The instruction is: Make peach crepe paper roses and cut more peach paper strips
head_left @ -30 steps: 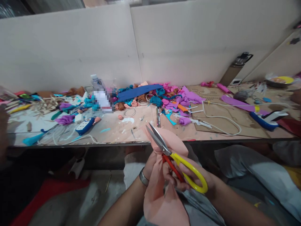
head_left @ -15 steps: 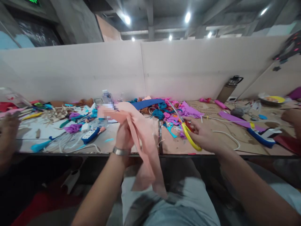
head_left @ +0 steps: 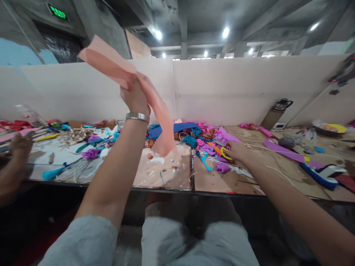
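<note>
Raised in front of the white partition, my left hand is closed round a long strip of peach crepe paper. One end of the paper points up and left; the other hangs down over the table. My right hand is low over the right part of the table, at the yellow handles of the scissors. The fingers appear closed on the handles, though they are partly hidden. The blades lie among purple and pink paper scraps. Beside them sits a crumpled purple paper piece.
A blue strip and teal crumpled paper lie behind. Farther right are a flask, a blue power strip and white cables. Another person's hand rests at the left edge near a yellow tool. The partition runs along the back.
My left hand has lifted the peach crepe paper from over the table edge to above the partition's top. My right hand has brought the scissors down into the scraps.
</note>
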A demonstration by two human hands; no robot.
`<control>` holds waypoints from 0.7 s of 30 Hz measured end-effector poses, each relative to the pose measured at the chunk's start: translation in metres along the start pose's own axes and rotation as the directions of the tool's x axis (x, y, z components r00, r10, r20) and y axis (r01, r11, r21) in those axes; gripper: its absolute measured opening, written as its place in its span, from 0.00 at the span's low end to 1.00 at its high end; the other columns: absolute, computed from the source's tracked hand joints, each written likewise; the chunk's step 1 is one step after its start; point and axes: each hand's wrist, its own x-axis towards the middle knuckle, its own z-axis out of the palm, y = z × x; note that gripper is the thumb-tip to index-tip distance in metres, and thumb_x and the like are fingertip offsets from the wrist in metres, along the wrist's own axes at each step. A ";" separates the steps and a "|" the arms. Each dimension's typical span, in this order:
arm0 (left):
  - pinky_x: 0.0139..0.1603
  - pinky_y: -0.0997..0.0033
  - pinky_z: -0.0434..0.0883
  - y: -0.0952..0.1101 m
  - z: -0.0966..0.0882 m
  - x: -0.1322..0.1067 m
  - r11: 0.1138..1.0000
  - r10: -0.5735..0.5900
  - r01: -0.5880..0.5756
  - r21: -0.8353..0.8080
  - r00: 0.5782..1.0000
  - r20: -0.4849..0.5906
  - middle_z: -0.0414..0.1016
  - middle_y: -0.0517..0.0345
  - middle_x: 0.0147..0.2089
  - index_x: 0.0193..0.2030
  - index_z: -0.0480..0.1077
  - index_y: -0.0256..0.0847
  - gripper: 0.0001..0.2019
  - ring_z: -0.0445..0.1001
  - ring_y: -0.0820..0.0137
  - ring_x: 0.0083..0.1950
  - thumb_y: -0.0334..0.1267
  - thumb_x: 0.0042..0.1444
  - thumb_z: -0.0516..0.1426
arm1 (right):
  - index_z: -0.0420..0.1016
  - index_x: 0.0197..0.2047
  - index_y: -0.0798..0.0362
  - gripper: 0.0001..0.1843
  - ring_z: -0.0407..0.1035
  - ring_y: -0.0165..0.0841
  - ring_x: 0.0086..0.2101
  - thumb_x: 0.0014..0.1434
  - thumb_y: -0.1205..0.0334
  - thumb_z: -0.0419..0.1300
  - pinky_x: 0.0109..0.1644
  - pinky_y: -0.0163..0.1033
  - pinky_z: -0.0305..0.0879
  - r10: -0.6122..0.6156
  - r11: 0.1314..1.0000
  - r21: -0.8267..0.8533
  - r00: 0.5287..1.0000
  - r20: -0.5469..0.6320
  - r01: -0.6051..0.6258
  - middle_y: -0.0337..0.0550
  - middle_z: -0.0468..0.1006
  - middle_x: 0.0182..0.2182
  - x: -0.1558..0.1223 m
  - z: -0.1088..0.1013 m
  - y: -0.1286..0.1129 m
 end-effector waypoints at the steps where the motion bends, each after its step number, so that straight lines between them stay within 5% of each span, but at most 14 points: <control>1: 0.44 0.76 0.71 -0.007 0.005 -0.005 0.995 0.097 -0.099 -0.033 0.993 -0.061 0.75 0.68 0.34 0.42 0.67 0.36 0.07 0.75 0.79 0.46 0.35 0.71 0.51 | 0.76 0.55 0.64 0.24 0.75 0.51 0.50 0.62 0.55 0.59 0.49 0.45 0.66 0.006 1.000 0.002 1.000 0.000 -0.006 0.69 0.80 0.49 0.001 0.000 -0.001; 3: 0.42 0.74 0.73 -0.028 0.011 -0.020 0.989 0.116 -0.121 -0.084 0.991 -0.059 0.74 0.67 0.31 0.41 0.69 0.36 0.01 0.76 0.78 0.38 0.31 0.65 0.58 | 0.78 0.51 0.66 0.22 0.75 0.53 0.50 0.60 0.58 0.61 0.51 0.47 0.66 0.002 1.000 0.026 1.000 -0.011 -0.002 0.72 0.80 0.48 0.002 -0.002 -0.004; 7: 0.44 0.71 0.76 -0.074 0.013 -0.064 0.981 -0.082 0.084 -0.175 0.996 0.017 0.79 0.60 0.35 0.42 0.70 0.35 0.03 0.79 0.74 0.37 0.27 0.61 0.57 | 0.79 0.53 0.63 0.21 0.73 0.51 0.54 0.61 0.60 0.62 0.58 0.49 0.65 -0.103 0.979 0.171 0.992 -0.075 0.114 0.68 0.80 0.52 0.001 -0.015 -0.030; 11: 0.41 0.66 0.77 -0.098 0.007 -0.107 0.904 -0.318 0.374 -0.207 0.912 0.257 0.80 0.56 0.32 0.37 0.72 0.35 0.06 0.79 0.69 0.32 0.33 0.55 0.64 | 0.64 0.69 0.49 0.28 0.72 0.35 0.56 0.68 0.52 0.55 0.59 0.40 0.68 -0.262 0.867 0.393 0.951 -0.168 0.308 0.49 0.74 0.62 0.002 -0.028 -0.077; 12: 0.41 0.67 0.77 -0.099 0.006 -0.116 0.870 -0.371 0.448 -0.205 0.870 0.326 0.80 0.56 0.32 0.37 0.73 0.35 0.08 0.79 0.69 0.32 0.34 0.53 0.66 | 0.57 0.72 0.49 0.34 0.71 0.34 0.57 0.67 0.50 0.56 0.59 0.40 0.68 -0.285 0.817 0.459 0.936 -0.205 0.349 0.50 0.71 0.65 0.003 -0.030 -0.088; 13: 0.40 0.68 0.77 -0.100 0.004 -0.124 0.840 -0.416 0.509 -0.187 0.827 0.379 0.80 0.56 0.32 0.37 0.74 0.35 0.10 0.79 0.70 0.31 0.35 0.52 0.67 | 0.56 0.73 0.52 0.40 0.71 0.36 0.57 0.62 0.51 0.62 0.59 0.42 0.69 -0.298 0.679 0.618 0.918 -0.261 0.396 0.54 0.69 0.66 0.004 -0.032 -0.099; 16: 0.39 0.68 0.77 -0.099 -0.002 -0.139 0.771 -0.543 0.636 -0.034 0.684 0.487 0.80 0.54 0.32 0.36 0.75 0.34 0.11 0.79 0.69 0.31 0.38 0.51 0.69 | 0.72 0.60 0.55 0.36 0.73 0.40 0.53 0.49 0.56 0.72 0.57 0.46 0.70 -0.306 0.305 0.869 0.904 -0.299 0.391 0.53 0.79 0.57 0.011 -0.033 -0.119; 18: 0.38 0.69 0.76 -0.101 -0.008 -0.139 0.762 -0.585 0.646 0.041 0.661 0.469 0.80 0.53 0.32 0.35 0.75 0.33 0.11 0.78 0.69 0.30 0.39 0.52 0.69 | 0.78 0.47 0.56 0.25 0.75 0.38 0.47 0.46 0.56 0.73 0.55 0.46 0.71 -0.309 0.199 0.923 0.915 -0.260 0.330 0.49 0.83 0.46 0.014 -0.032 -0.123; 21: 0.37 0.69 0.76 -0.112 -0.019 -0.125 0.784 -0.596 0.614 0.091 0.704 0.387 0.81 0.54 0.33 0.36 0.76 0.34 0.12 0.78 0.70 0.30 0.41 0.53 0.69 | 0.77 0.35 0.55 0.17 0.74 0.33 0.37 0.46 0.53 0.72 0.49 0.43 0.71 -0.252 0.148 0.945 0.935 -0.250 0.292 0.42 0.83 0.34 0.016 -0.032 -0.116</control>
